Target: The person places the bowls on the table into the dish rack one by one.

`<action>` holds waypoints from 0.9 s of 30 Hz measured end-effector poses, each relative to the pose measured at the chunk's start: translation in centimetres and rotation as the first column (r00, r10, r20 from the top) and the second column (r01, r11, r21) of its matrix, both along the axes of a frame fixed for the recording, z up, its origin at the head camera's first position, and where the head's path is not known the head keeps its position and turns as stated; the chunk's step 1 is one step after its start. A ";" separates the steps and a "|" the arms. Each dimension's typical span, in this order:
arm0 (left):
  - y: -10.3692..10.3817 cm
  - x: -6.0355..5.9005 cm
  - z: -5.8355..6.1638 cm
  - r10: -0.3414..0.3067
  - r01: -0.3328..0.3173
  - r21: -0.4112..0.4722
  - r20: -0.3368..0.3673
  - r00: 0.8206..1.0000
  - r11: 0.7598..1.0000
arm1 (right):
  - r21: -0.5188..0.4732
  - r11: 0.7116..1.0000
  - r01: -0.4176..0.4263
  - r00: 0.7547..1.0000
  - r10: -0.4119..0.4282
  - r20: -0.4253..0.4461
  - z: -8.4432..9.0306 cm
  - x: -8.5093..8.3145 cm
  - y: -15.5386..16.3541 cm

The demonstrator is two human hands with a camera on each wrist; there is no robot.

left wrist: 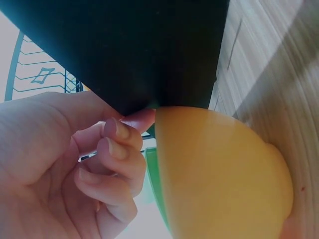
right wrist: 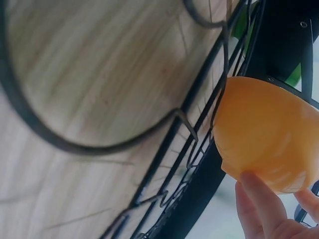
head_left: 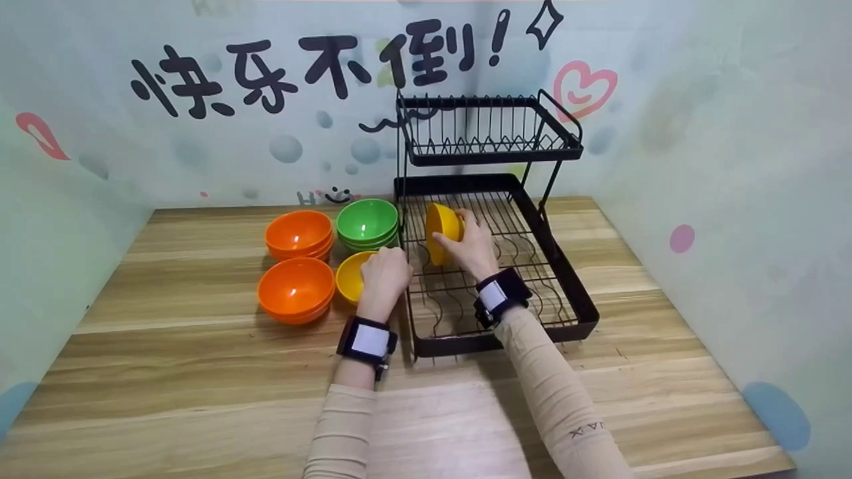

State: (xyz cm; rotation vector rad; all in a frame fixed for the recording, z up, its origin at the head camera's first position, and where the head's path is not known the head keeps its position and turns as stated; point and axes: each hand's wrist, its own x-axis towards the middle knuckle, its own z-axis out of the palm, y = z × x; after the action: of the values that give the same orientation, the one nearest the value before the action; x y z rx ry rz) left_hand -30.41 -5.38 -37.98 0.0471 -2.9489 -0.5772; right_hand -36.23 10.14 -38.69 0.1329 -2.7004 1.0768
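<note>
My right hand (head_left: pixel 474 245) grips a yellow bowl (head_left: pixel 444 234) from its right side. The bowl is tipped on edge, its mouth facing left, over the lower tier of a black two-tier dish rack (head_left: pixel 506 342). In the right wrist view, fingertips (right wrist: pixel 259 199) press the base end of that bowl (right wrist: pixel 269 134), which overlaps the rack's wires. My left hand (head_left: pixel 387 273) is at the rack's left edge, above another yellow bowl (head_left: pixel 349 276) on the table. Its fingers (left wrist: pixel 119 154) are curled with nothing visible inside them, and its thumb reaches between the bowl's rim and the rack's dark side.
Two stacks of orange bowls (head_left: pixel 296 289) stand on the left of the wooden table (head_left: pixel 166 372). Behind the yellow bowl is a stack of green bowls (head_left: pixel 367 221), close to the rack. Above the lower tier's back end sits the upper tier (head_left: pixel 496 158). Printed walls enclose the table.
</note>
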 end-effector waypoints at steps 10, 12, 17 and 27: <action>-0.1 0.0 0.1 -0.005 0.005 0.001 0.009 1.000 1.000 | -0.019 1.000 -0.009 0.999 0.010 0.033 -0.4 -0.1 0.0; -0.1 0.0 0.1 -0.006 0.006 0.000 0.013 1.000 1.000 | -0.026 1.000 -0.011 0.999 0.012 0.038 -0.4 -0.1 0.0; -0.1 0.0 0.0 -0.010 0.010 -0.004 0.007 1.000 1.000 | -0.048 0.999 -0.021 0.999 0.023 0.046 -0.5 -0.1 -0.1; -0.1 0.0 0.0 -0.009 0.009 0.003 0.010 1.000 1.000 | -0.074 0.996 -0.053 0.995 0.059 0.081 -0.6 -0.1 0.0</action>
State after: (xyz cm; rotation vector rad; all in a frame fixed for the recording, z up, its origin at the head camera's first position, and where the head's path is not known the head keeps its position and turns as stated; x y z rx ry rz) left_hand -30.45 -5.44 -37.96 0.0367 -2.9597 -0.5846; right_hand -36.29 10.10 -39.25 0.1556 -2.7421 1.2201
